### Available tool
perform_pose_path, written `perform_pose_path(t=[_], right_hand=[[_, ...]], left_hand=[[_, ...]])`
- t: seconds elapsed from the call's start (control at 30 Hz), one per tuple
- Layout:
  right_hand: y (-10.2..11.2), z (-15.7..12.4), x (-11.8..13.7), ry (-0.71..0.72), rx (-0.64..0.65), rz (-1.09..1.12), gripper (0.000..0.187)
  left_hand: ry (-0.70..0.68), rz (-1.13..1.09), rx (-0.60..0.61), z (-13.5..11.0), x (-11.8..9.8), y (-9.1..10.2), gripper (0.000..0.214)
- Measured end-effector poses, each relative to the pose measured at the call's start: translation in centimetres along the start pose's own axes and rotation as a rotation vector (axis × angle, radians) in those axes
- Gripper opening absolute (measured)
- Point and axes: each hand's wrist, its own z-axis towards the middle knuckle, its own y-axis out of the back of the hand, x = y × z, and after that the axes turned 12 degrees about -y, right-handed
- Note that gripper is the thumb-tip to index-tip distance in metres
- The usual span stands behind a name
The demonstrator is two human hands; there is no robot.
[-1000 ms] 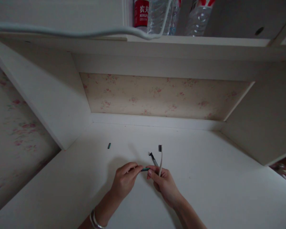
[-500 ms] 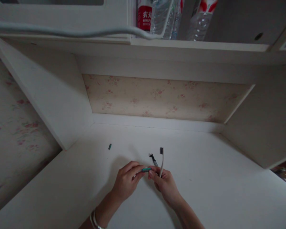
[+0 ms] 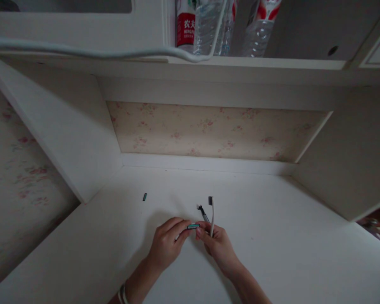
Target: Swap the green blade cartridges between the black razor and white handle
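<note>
My left hand (image 3: pixel 167 240) is closed, its fingertips pinching one end of a small green-and-black strip that looks like a razor blade cartridge (image 3: pixel 193 226). The fingertips of my right hand (image 3: pixel 218 241) are at the cartridge's other end. That hand also grips a white toothbrush (image 3: pixel 212 217), with the dark-bristled head pointing up and away from me. Just past my right fingers shows a black-and-grey razor handle (image 3: pixel 204 214); its lower end is hidden, so whether it is held or lies on the table I cannot tell. A second dark green cartridge (image 3: pixel 145 196) lies farther back at the left.
Both hands are over a white desktop (image 3: pixel 266 253) with side panels (image 3: pixel 63 131) left and right. Overhead, a shelf (image 3: pixel 272 63) holds several plastic bottles (image 3: pixel 259 33). A pale cable (image 3: pixel 98 54) hangs along the front of the cabinet.
The view has shifted slightly. The toothbrush stands a little more upright, and the cartridge has turned slightly between my fingers. Both hands keep their grip.
</note>
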Motion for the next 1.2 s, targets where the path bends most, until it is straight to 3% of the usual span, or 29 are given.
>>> perform_pose_path(t=[0.27,0.73,0.97,1.2], right_hand=[[0.1,0.3,-0.3,0.004,0.002,-0.012,0.044],[0.0,0.3,-0.3,-0.045,0.003,0.074,0.041],[0.1,0.3,-0.4,-0.048,-0.02,0.189,0.044],[-0.6,-0.3,-0.7,-0.008,0.113,-0.033,0.045]], left_hand=[[0.041,-0.022,0.025,0.3,-0.3,0.0,0.016],[-0.032,0.02,0.006,0.0,0.4,0.0,0.016],[0.022,0.024,-0.071,-0.1,0.8,0.5,0.018],[0.011,0.064,-0.146,0.0,1.2,0.9,0.018]])
